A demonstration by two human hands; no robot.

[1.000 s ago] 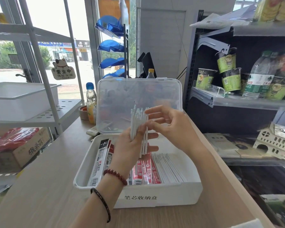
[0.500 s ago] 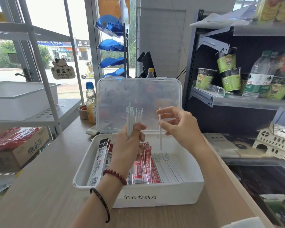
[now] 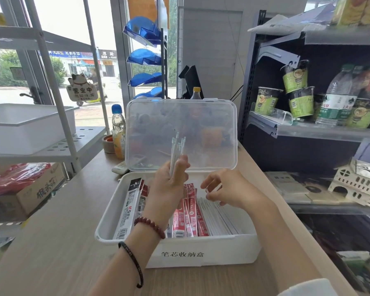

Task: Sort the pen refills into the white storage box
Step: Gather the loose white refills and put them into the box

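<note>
You have bright daylight pouring in from the window [image 3: 62, 28] on your left, blown out to white. Shadows on the table [image 3: 51, 242] are faint and soft. The shelf [image 3: 329, 133] edges bow outward; your right hand [image 3: 229, 189] looks slightly smeared.

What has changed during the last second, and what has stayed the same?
The right hand pulled one refill out of the bundle, then went down to the loose refills in the white storage box; whether it still pinches it is unclear. The left hand keeps gripping the bundle upright; the box and open lid stayed.
</note>
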